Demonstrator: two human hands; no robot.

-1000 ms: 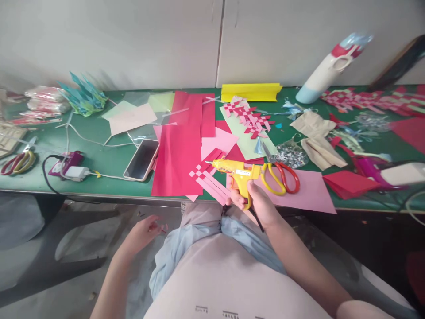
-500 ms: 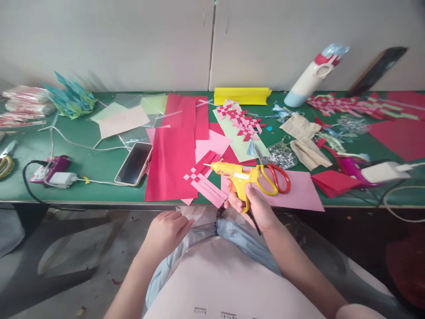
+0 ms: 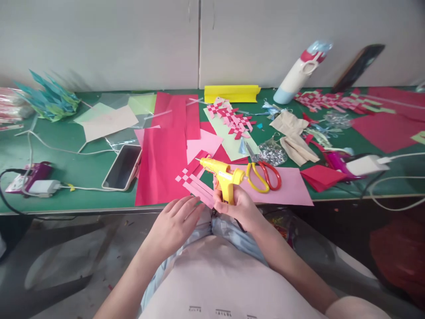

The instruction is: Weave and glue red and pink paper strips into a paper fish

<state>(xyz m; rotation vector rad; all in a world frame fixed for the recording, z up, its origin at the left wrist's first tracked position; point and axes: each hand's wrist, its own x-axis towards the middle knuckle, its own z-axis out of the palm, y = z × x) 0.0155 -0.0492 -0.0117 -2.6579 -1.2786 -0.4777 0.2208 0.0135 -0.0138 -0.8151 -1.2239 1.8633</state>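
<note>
A yellow hot glue gun (image 3: 222, 172) is gripped by its handle in my right hand (image 3: 241, 206), its nozzle pointing left over the table edge. Below the nozzle lies a piece of woven pink and red paper strips (image 3: 186, 175), partly checkered, with loose pink strips running toward me. My left hand (image 3: 181, 221) is at the table's front edge, fingers extended, close to the ends of those strips; it holds nothing I can see. Scissors with yellow and red handles (image 3: 262, 177) rest just right of the glue gun, on a pink sheet (image 3: 292, 186).
Red paper (image 3: 159, 168) lies left of the weave, beside a phone (image 3: 122, 167). Finished woven pieces (image 3: 234, 118) sit on pale green paper. A bag of small beads (image 3: 272, 153), a white bottle (image 3: 299, 73) and power strips with cables (image 3: 38, 177) also occupy the green table (image 3: 86, 173).
My left hand has moved up toward the table edge and its fingers have stretched out. My right hand still holds the glue gun. The whole view has shifted slightly.
</note>
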